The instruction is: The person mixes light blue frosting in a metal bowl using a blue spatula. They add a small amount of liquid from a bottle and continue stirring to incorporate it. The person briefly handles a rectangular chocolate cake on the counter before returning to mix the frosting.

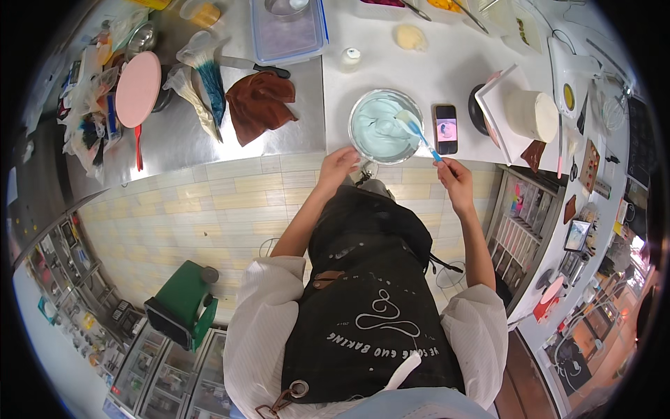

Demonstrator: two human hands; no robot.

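Note:
A metal bowl (354, 141) of pale blue cream (378, 133) stands near the front edge of the white worktop. My right hand (454, 178) grips the blue handle of a spatula (425, 142), whose pale, cream-smeared blade rests in the cream at the bowl's right side. At the bowl's lower left rim is my left hand (339, 166), fingers loosely spread and holding nothing; whether they touch the rim I cannot tell. A phone (446, 130) with a lit screen lies right of the bowl. Behind the bowl stands a small white bottle (350, 59).
Left are a brown cloth (261, 105), piping bags (212, 89), a knife (273, 70) and a pink turntable (138, 89). A lidded plastic box (289, 44) sits behind. To the right, a white cake (533, 116) stands on a white board (510, 144). A green bin (180, 298) is on the floor.

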